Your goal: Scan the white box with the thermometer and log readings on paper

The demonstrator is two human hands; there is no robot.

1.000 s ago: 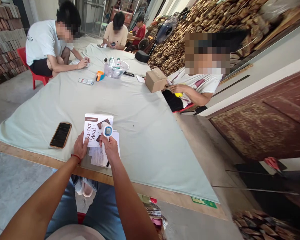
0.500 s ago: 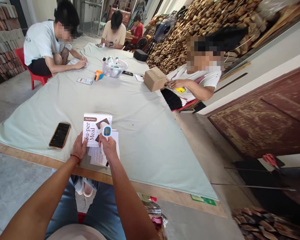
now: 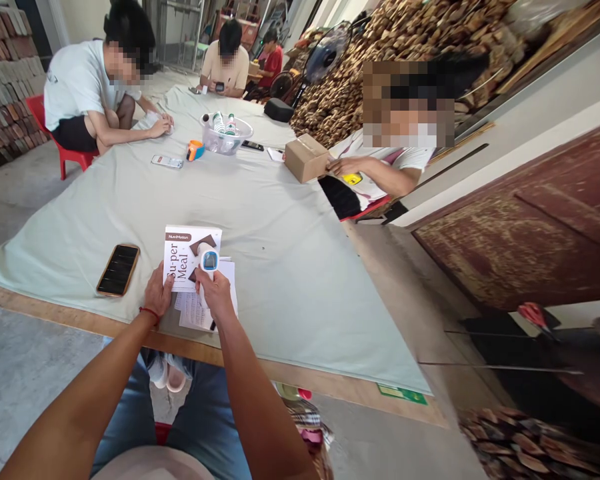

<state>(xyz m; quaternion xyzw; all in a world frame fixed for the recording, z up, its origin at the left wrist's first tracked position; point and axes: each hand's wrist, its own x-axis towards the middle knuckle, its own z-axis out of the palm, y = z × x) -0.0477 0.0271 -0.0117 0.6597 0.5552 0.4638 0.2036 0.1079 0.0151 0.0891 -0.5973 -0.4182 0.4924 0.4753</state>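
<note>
My left hand (image 3: 159, 291) grips the lower left edge of a white box (image 3: 184, 245) printed "NutriMotion" and "Su-per Meal", which is upright or tilted on the table. In my right hand (image 3: 216, 293) is a white and blue infrared thermometer (image 3: 209, 260), its screen towards me and its body in front of the box's right part. I cannot tell whether it touches the box. Sheets of paper (image 3: 194, 315) with writing lie under my right hand and partly behind the box. To the left of my left hand lies a phone (image 3: 119, 270) in an orange-edged case.
A pale cloth covers the table (image 3: 300, 300). Farther back are a clear basin (image 3: 226, 141) with bottles, an orange and blue tape measure-like object (image 3: 195, 151) and a white phone (image 3: 167, 162). A co-worker at right is beside a cardboard box (image 3: 306, 158); other people sit farther back.
The whole view has shifted slightly. Both hands keep the same hold on the box and the thermometer, and the thermometer stays in front of the box.
</note>
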